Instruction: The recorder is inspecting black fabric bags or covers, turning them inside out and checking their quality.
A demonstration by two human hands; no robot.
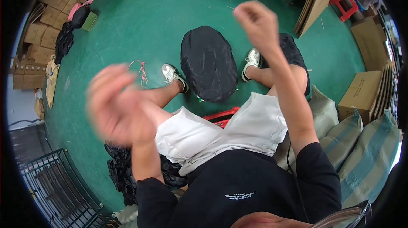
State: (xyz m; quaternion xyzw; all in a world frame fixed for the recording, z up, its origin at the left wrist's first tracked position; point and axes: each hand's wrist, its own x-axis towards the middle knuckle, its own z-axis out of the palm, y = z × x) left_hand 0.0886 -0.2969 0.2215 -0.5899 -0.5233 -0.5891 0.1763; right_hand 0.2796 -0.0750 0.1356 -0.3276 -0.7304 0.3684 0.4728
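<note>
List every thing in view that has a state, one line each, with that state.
left hand: raised, blurred, open or shut cannot be told
right hand: raised, closed in a loose fist, nothing seen in it
black oval cover: lying on the green floor between the feet
red stool: under the person, mostly hidden
cardboard box: closed
wire rack: tilted

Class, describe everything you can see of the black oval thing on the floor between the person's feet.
The black oval bundle looks like crinkled, slightly shiny plastic or fabric stretched over a rounded, domed form. It lies on the green floor between the two white shoes, in front of the red stool. Neither hand touches it; both are raised above it.
</note>
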